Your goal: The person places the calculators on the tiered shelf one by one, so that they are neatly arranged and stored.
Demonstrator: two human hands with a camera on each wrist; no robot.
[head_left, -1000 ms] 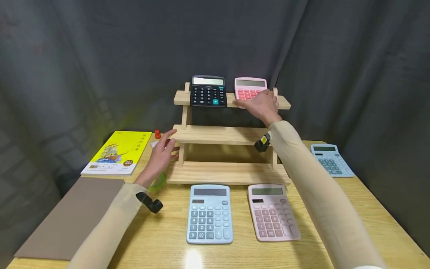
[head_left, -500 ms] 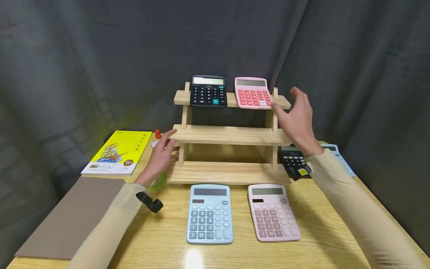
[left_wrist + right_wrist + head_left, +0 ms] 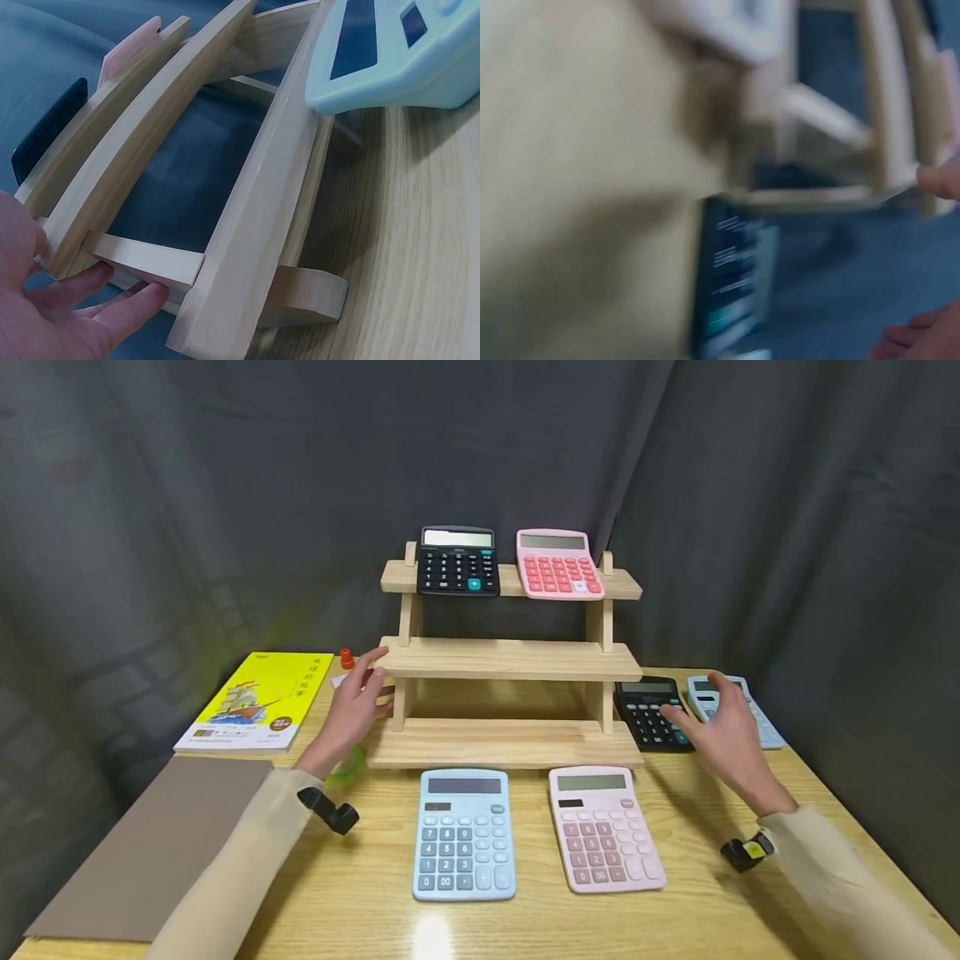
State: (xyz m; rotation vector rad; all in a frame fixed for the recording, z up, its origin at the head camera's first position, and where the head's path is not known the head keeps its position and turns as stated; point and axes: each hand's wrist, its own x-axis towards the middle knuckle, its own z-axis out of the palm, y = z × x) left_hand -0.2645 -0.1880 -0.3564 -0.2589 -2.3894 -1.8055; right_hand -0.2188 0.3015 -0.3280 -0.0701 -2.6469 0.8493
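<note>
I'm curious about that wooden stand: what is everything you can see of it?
The wooden stand looks made of pale, grained wood, with three flat shelves rising like steps, joined by side supports, and a short post sticking up near each end of the top one. It stands upright on the table. A black calculator and a pink calculator lean back on its top shelf. The left hand touches the left end of its middle shelf.

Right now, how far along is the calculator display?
Looks done: upper black calculator and bright pink calculator on the wooden rack, top tier. In hand: no calculator; the left hand holds the rack, the right hand hovers empty. Likely left, on the table: front blue calculator, pale pink calculator, lower black calculator, rightmost blue calculator.
</note>
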